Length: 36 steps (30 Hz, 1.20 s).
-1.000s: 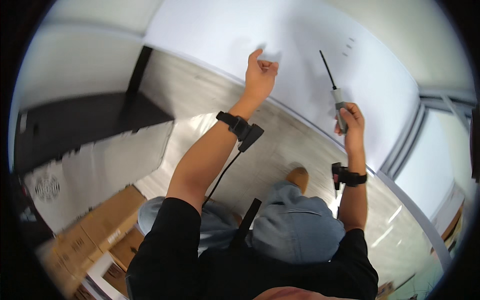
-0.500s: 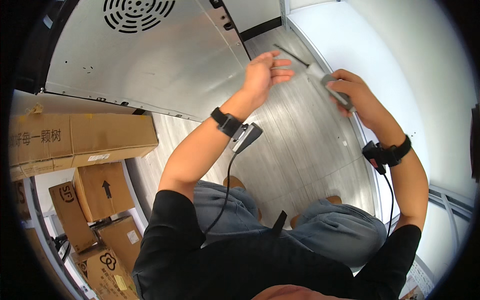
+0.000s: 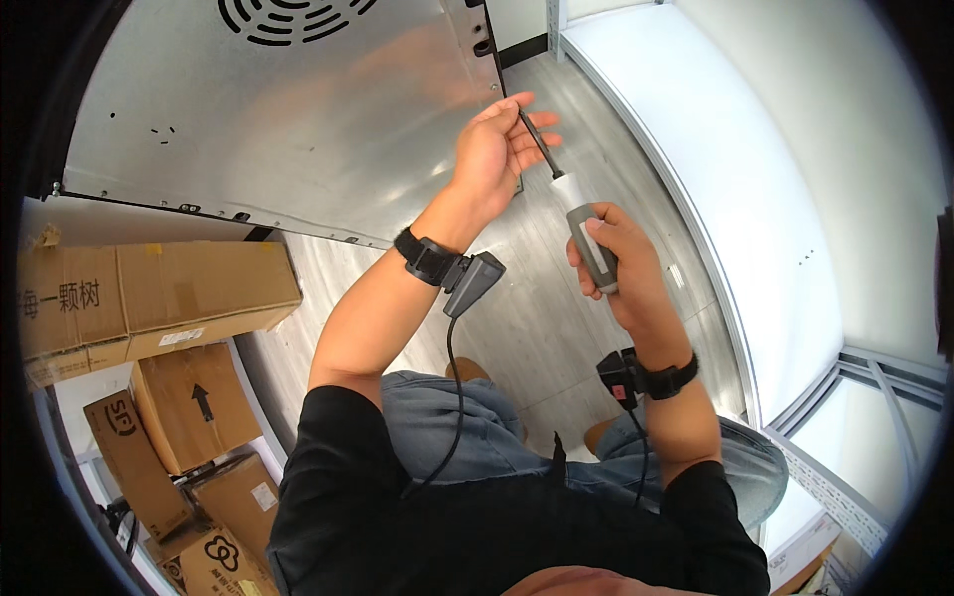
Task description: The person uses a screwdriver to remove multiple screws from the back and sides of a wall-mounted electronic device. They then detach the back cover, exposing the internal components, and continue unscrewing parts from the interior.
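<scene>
My right hand (image 3: 618,253) is wrapped round the grey and white handle of a screwdriver (image 3: 599,260), thumb along its side. The long dark shaft slants up and left to my left hand (image 3: 489,154). There the thumb and forefinger come together at the tip, and the other fingers are spread. Anything small between them is hidden. Just behind my left hand stands a large metal cabinet panel (image 3: 328,129) with slotted vents and small holes along its edges.
A white shelf (image 3: 735,169) with a metal edge curves along the right. Cardboard boxes lie at left: a long one (image 3: 209,283) on top and several smaller ones on a rack below, including one with an arrow (image 3: 234,417). Cables run from both wrist straps.
My right hand has brought the screwdriver left and nearer to me, its tip now at my left fingers. My left hand has shifted slightly left. The view has turned a little.
</scene>
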### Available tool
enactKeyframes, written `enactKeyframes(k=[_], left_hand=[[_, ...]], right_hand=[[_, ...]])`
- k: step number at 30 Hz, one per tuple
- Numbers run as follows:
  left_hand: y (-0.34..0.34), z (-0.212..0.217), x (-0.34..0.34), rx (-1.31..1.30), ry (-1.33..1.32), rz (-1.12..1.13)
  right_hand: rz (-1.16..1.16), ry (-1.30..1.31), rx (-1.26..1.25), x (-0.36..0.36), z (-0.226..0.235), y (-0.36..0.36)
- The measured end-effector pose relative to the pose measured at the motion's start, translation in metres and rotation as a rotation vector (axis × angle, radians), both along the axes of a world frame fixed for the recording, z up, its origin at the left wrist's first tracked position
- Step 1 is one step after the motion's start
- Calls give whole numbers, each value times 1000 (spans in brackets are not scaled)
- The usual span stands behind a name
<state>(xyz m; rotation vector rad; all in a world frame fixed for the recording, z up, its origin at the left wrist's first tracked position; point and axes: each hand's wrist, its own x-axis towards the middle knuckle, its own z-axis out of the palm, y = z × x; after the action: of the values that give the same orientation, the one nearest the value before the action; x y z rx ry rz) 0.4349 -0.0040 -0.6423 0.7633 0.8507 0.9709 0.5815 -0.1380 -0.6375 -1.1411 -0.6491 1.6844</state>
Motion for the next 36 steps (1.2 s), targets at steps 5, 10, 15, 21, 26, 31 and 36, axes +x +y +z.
enactKeyframes(k=[5, 10, 15, 21, 26, 31, 36], left_hand=[[-4, 9, -3, 43, 104, 72], [-2, 12, -7, 84, 116, 87], [-1, 13, -5, 82, 118, 96], [0, 10, -5, 106, 123, 102], [0, 12, -5, 104, 135, 107], [1, 9, -5, 106, 144, 112], [-2, 14, -4, 85, 210, 115]], right_hand=[[-4, 136, 35, -13, -16, 1], [-20, 145, 76, -18, -13, 7], [-28, 138, 67, -20, -10, 8], [-31, 180, 56, -18, -11, 10], [-33, 268, 48, -17, -12, 12], [-35, 261, 40, -18, -13, 14], [-43, 149, 42, -21, -19, 15]])
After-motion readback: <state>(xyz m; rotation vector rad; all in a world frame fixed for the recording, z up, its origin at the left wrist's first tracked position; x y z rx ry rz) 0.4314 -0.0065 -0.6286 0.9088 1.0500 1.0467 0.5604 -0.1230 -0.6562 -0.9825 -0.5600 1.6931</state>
